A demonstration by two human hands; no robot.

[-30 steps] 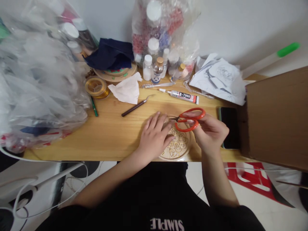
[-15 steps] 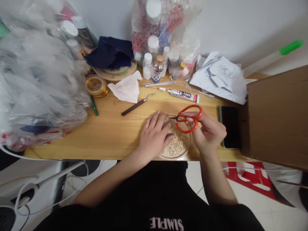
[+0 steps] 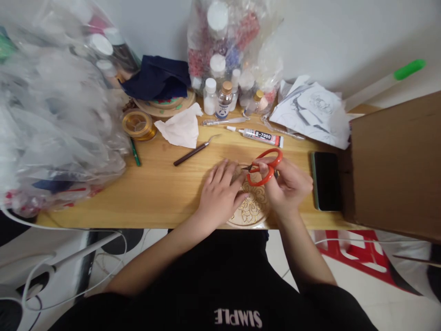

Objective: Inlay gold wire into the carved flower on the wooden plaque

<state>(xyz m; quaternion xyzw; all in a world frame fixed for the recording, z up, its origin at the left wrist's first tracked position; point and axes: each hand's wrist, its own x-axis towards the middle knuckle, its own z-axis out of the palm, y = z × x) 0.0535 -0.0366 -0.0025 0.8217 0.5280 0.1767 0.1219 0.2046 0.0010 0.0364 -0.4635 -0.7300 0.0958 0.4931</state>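
Note:
A round wooden board (image 3: 253, 209) with raised gold scrollwork lies at the table's front edge. Across its left side rests my left hand (image 3: 220, 195), palm down with the fingers spread. My right hand (image 3: 288, 184) grips red-handled scissors (image 3: 270, 177) over the board's upper right part. Their dark tips point left and are close to my left fingers; whether they touch the board I cannot tell.
A brown-handled hooked tool (image 3: 191, 154), white cloth (image 3: 181, 126), gold wire spool (image 3: 138, 125) and glue tube (image 3: 262, 136) lie beyond. A phone (image 3: 325, 181) and cardboard box (image 3: 396, 165) stand right; plastic bags (image 3: 62, 119) fill the left.
My right hand and the scissors have moved slightly left, and the scissors' handles sit closer to my left hand. My left hand has barely moved.

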